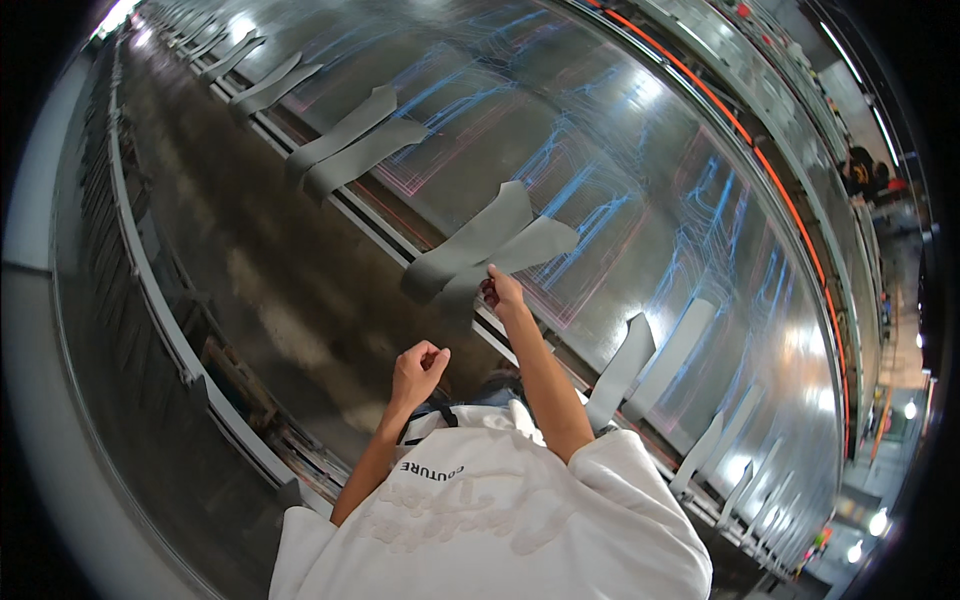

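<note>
1. Table [470, 165], long and shiny, crossed by blue and pink lines, with an orange strip [748, 132] along its far edge.
2. Flat grey pieces lie across its near edge, one pair [345, 130] to the left, another pair [627, 370] to the right.
3. Between these, a grey piece [535, 246] droops over the near edge, meeting its left neighbour [465, 240].
4. Right hand [502, 292]: thumb and fingers pinched on that grey piece's border.
5. Left hand [417, 376]: fingers curled together, off the table's near edge.
</note>
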{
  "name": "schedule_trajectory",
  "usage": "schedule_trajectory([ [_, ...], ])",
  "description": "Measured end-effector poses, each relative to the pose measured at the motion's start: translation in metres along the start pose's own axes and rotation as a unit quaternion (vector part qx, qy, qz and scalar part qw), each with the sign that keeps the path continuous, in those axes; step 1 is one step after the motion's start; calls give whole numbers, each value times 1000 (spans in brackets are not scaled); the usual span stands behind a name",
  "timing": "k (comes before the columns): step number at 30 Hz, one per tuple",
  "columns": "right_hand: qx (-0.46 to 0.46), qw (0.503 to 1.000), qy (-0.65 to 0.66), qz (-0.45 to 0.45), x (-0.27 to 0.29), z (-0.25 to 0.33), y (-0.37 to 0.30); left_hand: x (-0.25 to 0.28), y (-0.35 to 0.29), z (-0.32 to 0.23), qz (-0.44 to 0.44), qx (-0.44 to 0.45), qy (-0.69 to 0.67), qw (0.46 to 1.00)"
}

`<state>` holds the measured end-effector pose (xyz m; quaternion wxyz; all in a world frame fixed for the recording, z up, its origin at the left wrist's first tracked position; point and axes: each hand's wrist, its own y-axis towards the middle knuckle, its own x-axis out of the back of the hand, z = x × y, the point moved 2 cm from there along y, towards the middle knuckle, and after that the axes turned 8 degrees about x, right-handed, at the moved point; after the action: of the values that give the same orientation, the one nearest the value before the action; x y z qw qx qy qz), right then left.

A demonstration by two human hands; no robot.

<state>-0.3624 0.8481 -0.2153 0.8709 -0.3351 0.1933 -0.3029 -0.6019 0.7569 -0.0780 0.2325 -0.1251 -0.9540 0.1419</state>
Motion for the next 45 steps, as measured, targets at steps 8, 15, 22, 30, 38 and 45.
schedule_trajectory([
  [8, 73, 984, 161, -32, 68, 76, -110, 28, 80, -83, 83, -100, -83, 988],
  [15, 228, 963, 147, 9, 67, 84, -151, -50, 119, -134, 406, -196, 21, 892],
  [22, 116, 935, 314, -113, 115, 165, -53, -69, 146, -143, 468, -73, 45, 880],
  [30, 259, 950, 50, -166, 144, 232, 101, -115, 203, -70, 357, 31, 23, 933],
  [38, 254, 902, -230, -263, 139, 216, 192, -157, 227, -41, 167, 120, 10, 979],
  [45, 337, 855, -263, -292, 121, 212, 198, -167, 233, -25, 94, 134, 44, 986],
])
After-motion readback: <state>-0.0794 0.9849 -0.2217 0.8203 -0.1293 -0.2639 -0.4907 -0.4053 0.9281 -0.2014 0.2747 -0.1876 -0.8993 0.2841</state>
